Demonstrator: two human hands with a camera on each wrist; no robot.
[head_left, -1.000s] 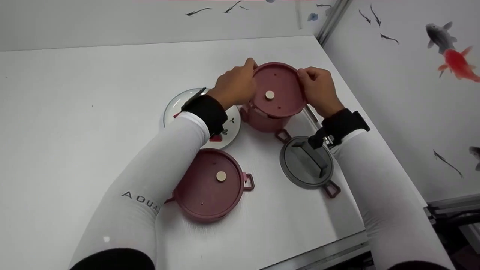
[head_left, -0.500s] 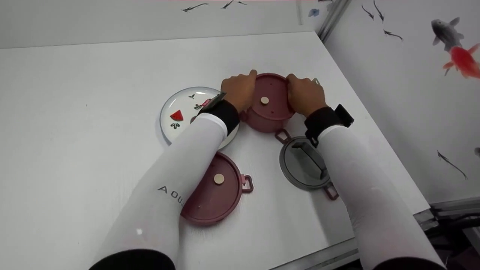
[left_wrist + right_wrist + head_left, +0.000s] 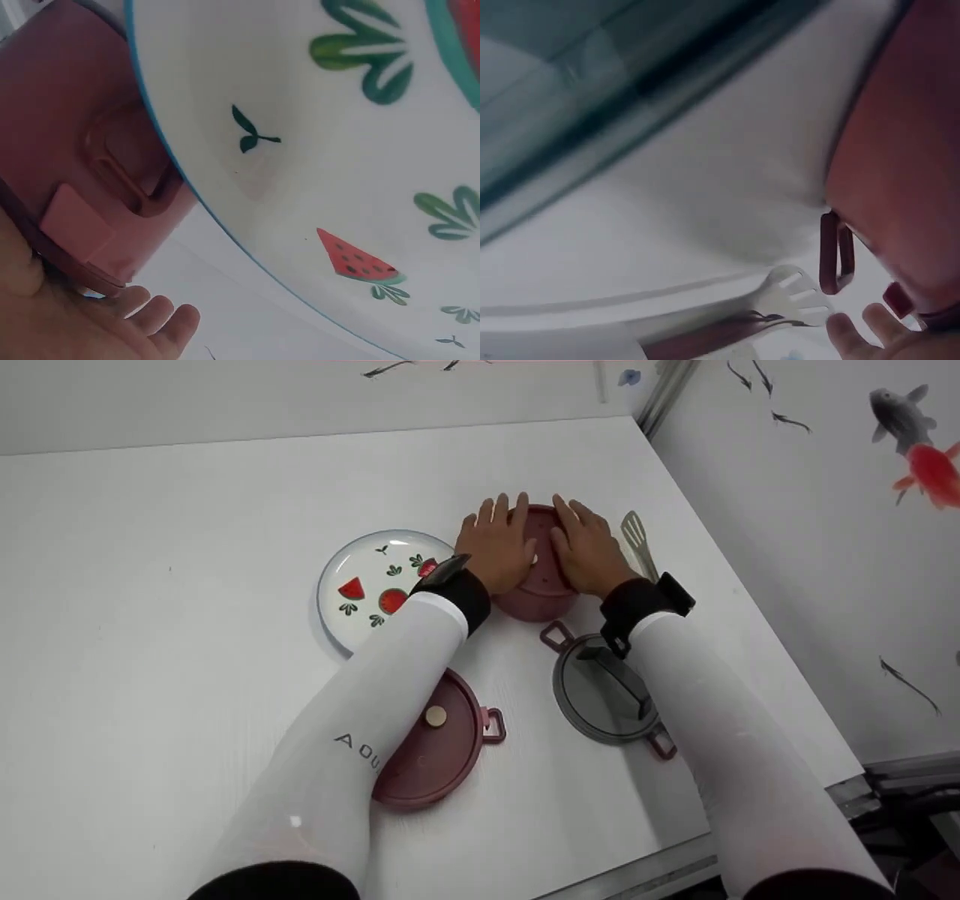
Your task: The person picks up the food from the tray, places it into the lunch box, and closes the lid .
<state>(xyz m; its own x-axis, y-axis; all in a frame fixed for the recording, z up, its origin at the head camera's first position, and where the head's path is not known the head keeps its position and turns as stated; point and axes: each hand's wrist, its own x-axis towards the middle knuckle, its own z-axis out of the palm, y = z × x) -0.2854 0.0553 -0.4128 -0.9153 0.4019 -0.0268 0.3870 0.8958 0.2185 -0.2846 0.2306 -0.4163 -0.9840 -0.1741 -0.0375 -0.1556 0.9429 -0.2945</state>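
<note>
Both hands rest with straight fingers on the lid [image 3: 544,577] of the deep dark-red pot [image 3: 534,607], at the back right of the table in the head view. The left hand [image 3: 495,544] covers the lid's left part and the right hand [image 3: 589,551] its right part. The knob is mostly hidden by the left thumb. In the left wrist view the pot [image 3: 67,90] shows its side handle, with the left hand [image 3: 97,322] at the lid's edge. Fingers of the right hand [image 3: 877,337] appear near the pot [image 3: 907,172] in the right wrist view.
A white watermelon-patterned plate [image 3: 367,559] lies left of the pot. In front are a wide dark-red lidded pot [image 3: 442,757], partly under the left sleeve, and a small pan with a grey lid [image 3: 592,690]. A slotted turner [image 3: 634,536] lies to the right.
The lid has come down from a raised, tilted pose onto the pot. Both hands have let go of its rim and now lie flat on top. The turner has come into view.
</note>
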